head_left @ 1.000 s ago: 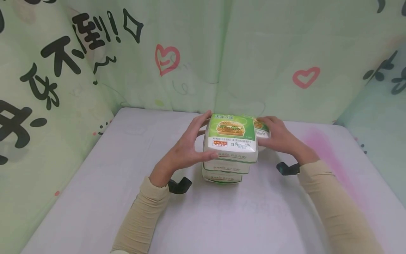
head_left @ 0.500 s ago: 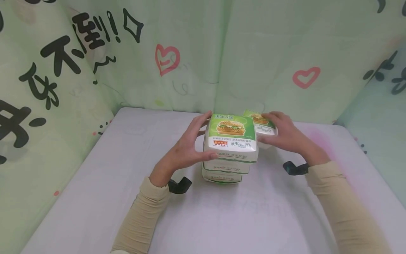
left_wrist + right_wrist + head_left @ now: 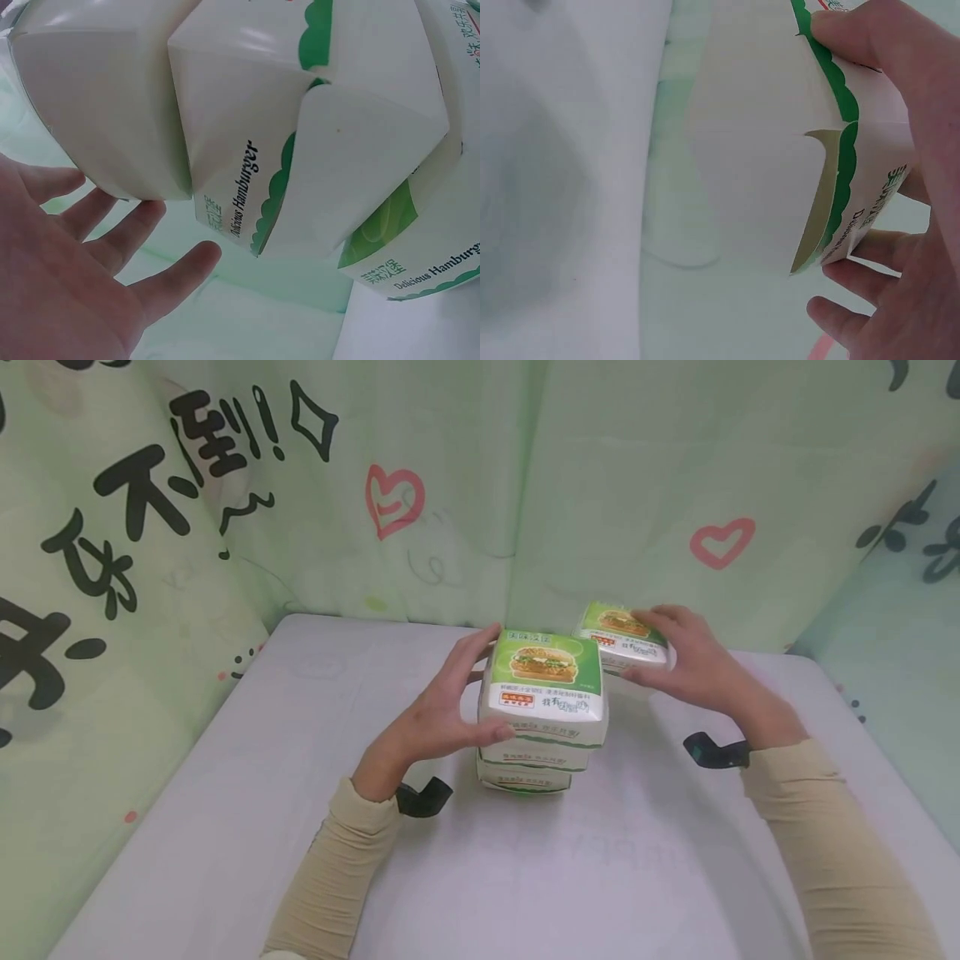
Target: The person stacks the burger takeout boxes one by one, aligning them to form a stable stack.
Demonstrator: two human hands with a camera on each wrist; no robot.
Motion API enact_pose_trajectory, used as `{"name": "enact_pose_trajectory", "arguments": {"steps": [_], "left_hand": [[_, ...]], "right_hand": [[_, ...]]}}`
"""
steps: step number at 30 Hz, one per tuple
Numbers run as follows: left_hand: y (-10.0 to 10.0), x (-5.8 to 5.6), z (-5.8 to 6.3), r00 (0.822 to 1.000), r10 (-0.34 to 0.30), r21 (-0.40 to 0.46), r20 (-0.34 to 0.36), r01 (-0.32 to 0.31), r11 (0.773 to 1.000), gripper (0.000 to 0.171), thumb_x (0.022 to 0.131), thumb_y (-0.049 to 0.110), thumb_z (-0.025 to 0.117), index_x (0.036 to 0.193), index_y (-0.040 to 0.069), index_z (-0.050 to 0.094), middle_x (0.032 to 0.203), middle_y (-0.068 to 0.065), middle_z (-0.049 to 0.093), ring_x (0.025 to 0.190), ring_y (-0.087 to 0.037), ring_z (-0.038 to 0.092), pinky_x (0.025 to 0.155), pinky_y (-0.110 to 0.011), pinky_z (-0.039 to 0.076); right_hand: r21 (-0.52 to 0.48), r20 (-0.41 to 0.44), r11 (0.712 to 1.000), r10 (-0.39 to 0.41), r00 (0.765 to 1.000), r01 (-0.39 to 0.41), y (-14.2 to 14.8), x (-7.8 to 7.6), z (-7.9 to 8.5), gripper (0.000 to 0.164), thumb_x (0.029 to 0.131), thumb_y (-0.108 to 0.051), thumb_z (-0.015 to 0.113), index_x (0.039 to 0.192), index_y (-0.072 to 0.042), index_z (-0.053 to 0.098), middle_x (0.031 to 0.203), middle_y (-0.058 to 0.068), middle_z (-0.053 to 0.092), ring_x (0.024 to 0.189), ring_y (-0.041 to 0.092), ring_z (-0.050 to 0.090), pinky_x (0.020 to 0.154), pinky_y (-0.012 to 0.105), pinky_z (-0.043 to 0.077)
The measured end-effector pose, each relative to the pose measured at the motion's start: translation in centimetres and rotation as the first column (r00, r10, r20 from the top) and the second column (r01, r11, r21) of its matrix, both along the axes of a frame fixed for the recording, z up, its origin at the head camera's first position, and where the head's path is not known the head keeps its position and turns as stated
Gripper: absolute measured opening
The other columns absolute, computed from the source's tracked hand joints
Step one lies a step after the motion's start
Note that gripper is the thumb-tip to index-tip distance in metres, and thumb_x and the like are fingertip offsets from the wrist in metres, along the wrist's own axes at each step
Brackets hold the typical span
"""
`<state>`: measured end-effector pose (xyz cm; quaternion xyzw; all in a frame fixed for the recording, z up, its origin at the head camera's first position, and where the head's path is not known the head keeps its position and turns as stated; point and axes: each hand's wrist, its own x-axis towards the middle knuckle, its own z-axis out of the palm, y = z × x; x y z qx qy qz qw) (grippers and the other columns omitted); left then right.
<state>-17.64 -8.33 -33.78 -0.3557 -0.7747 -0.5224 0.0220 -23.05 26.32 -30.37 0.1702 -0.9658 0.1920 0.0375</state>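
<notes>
Three white-and-green hamburger boxes stand stacked near the table's middle in the head view. My left hand (image 3: 438, 710) holds the top hamburger box (image 3: 543, 681), thumb at its front corner and fingers along its far left side. In the left wrist view, fingertips (image 3: 150, 214) reach the end box's edge, while the lowest finger stands apart from it. Behind and right of the stack, my right hand (image 3: 693, 656) grips another hamburger box (image 3: 611, 643), held above the table. Its thumb (image 3: 847, 30) presses the near side; the other fingers wrap the far side.
A white-covered table (image 3: 315, 860) spreads around the stack, with a pink stain at its right. Green curtains (image 3: 622, 468) printed with hearts and dark characters hang close behind and at both sides. Small black wrist devices (image 3: 423, 797) sit on both wrists.
My right hand has carried its box right and upward from behind the stack, so more of the box shows. The left hand and the stack have stayed in place.
</notes>
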Motion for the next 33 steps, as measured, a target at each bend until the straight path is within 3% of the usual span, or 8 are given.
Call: {"name": "enact_pose_trajectory", "arguments": {"steps": [4, 11, 19, 33], "left_hand": [[-0.1, 0.0, 0.0, 1.000, -0.016, -0.005, -0.020, 0.016, 1.000, 0.106, 0.078, 0.028, 0.077, 0.160, 0.017, 0.010, 0.161, -0.001, 0.019, 0.146, -0.018, 0.029, 0.115, -0.044, 0.038], [0.0, -0.1, 0.0, 1.000, 0.010, 0.006, -0.019, -0.010, 1.000, 0.106, 0.079, 0.023, 0.080, 0.159, 0.015, 0.011, 0.160, -0.002, 0.022, 0.145, -0.019, 0.031, 0.113, -0.042, 0.039], [0.2, -0.1, 0.0, 0.998, 0.057, 0.015, -0.005, -0.057, 0.998, 0.105, 0.079, 0.027, 0.079, 0.159, 0.018, 0.012, 0.159, -0.001, 0.023, 0.143, -0.017, 0.030, 0.113, -0.038, 0.040], [0.3, -0.2, -0.1, 0.998, 0.054, 0.011, 0.019, -0.055, 0.998, 0.103, 0.080, 0.031, 0.076, 0.159, 0.019, 0.013, 0.162, 0.001, 0.021, 0.147, -0.015, 0.028, 0.116, -0.044, 0.035]], "right_hand": [[-0.013, -0.033, 1.000, -0.008, 0.999, 0.008, 0.3, 0.2, 0.6, 0.087, 0.083, -0.042, 0.075, 0.154, -0.014, 0.034, 0.156, 0.023, 0.025, 0.136, 0.045, 0.026, 0.097, 0.069, 0.038], [-0.050, -0.085, 0.999, -0.008, 0.996, 0.004, 0.8, 0.5, 1.7, 0.084, 0.084, -0.040, 0.074, 0.154, -0.015, 0.035, 0.155, 0.023, 0.028, 0.135, 0.045, 0.028, 0.095, 0.068, 0.037], [-0.112, -0.127, 0.994, -0.012, 0.992, -0.003, 0.8, 0.9, 3.2, 0.080, 0.086, -0.034, 0.072, 0.155, -0.016, 0.034, 0.155, 0.021, 0.029, 0.134, 0.044, 0.029, 0.093, 0.065, 0.035], [-0.185, -0.207, 0.982, 0.003, 0.978, -0.042, 0.4, 1.6, 5.1, 0.077, 0.087, -0.026, 0.072, 0.154, -0.017, 0.035, 0.162, 0.015, 0.024, 0.143, 0.042, 0.024, 0.096, 0.064, 0.031]]}}
